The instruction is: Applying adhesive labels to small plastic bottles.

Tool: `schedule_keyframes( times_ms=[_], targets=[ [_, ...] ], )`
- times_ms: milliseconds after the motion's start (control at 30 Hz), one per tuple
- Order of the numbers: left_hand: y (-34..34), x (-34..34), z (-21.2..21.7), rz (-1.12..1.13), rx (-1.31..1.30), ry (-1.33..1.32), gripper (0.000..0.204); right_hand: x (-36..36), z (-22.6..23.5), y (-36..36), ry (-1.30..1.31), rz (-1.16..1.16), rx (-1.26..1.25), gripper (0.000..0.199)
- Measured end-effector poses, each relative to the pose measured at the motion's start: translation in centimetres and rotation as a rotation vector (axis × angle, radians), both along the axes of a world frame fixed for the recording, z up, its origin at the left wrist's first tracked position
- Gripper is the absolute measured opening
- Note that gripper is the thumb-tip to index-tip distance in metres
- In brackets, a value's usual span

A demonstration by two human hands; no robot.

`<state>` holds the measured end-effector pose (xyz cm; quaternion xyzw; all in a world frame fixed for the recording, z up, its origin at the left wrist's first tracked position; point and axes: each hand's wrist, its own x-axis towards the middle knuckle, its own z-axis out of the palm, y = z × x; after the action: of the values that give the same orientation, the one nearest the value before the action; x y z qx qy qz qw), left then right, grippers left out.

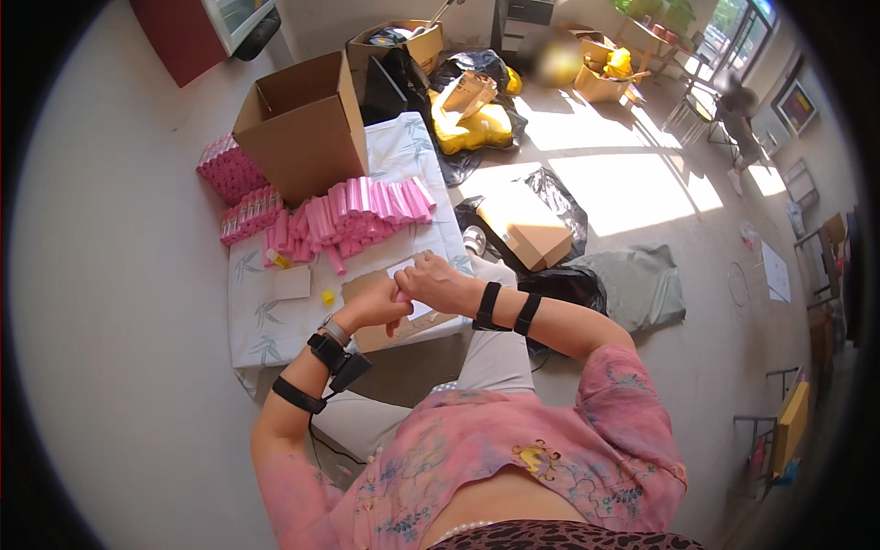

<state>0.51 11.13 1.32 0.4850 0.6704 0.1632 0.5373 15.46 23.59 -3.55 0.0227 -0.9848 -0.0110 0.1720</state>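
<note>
Pink piece (401, 296) | clasped between our left hand (368, 307) and right hand (440, 283), close together above cardboard (374, 338) | seemingly mid-work | loose pink rolls (335, 218), neat stacks (231, 169) beyond; finished or remaining, we cannot tell

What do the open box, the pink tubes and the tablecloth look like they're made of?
Open box: matte cardboard, by its plain brown, flat panels. Pink tubes: smooth, perhaps plastic or shiny-wrapped paper, since some catch pale highlights. Tablecloth: fabric or thin vinyl, white with printed leaves; too little detail shows to settle which.
</note>
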Motion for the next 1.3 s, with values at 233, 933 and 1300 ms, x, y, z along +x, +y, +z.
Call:
schedule_keyframes(
  times_ms=[233, 933, 1300],
  targets=[
    [-0.8, 1.5, -4.0, -0.175, 0.646, 1.024, 0.02, 0.2, -1.0, 0.5, -0.141, 0.004, -0.388, 0.012],
    [-0.9, 0.8, -3.1, -0.142, 0.284, 0.689, 0.01, -0.5, -1.8, -1.0, -0.153, -0.027, -0.373, 0.014],
    [-1.9, 1.6, -3.6, -0.126, 0.586, 1.006, 0.011, 0.0, -1.3, -1.1, -0.299, 0.017, -0.471, 0.013]
  ],
)
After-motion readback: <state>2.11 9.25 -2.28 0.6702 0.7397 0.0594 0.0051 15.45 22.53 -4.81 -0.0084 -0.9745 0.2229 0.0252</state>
